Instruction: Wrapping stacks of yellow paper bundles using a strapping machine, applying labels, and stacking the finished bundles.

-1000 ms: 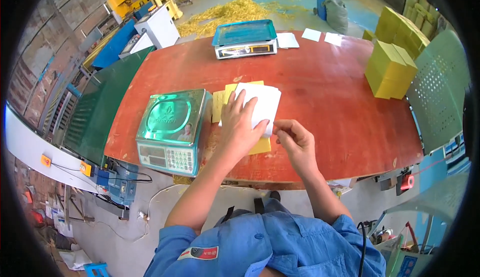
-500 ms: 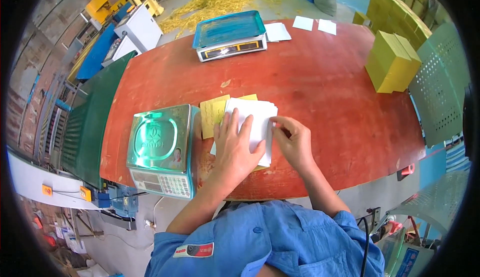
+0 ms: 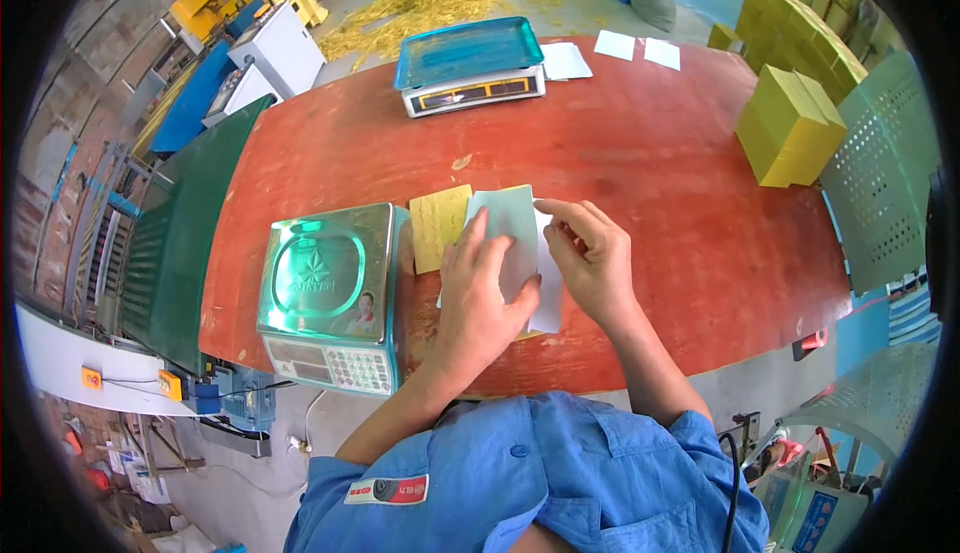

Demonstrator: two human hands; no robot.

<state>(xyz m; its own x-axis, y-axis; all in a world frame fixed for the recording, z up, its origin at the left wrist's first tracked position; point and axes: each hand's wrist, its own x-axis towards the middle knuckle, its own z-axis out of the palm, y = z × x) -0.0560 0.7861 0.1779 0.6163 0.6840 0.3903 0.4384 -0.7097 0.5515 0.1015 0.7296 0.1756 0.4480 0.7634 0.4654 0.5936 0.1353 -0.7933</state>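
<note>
A small stack of white paper sheets (image 3: 551, 298) lies on the red table, with yellow paper (image 3: 441, 225) under and beside it. Its top sheet (image 3: 515, 211) looks shaded and seems raised a little from the one below. My left hand (image 3: 482, 288) rests on this top sheet, its fingers spread and the thumb by the sheet's right edge. At the stack's upper right edge is my right hand (image 3: 594, 258), with bent fingers and a small gap between index finger and thumb.
Left of the papers stands a scale (image 3: 325, 278) with a shiny metal plate. A second scale (image 3: 470, 58) with a blue tray is at the far side. Loose white sheets (image 3: 615, 45) lie near the back edge, and yellow blocks (image 3: 790, 128) stand at the right.
The top sheet has become shaded and shifted relative to the one beneath, which now shows along the right. My right fingertips have moved up the edge and opened from a pinch.
</note>
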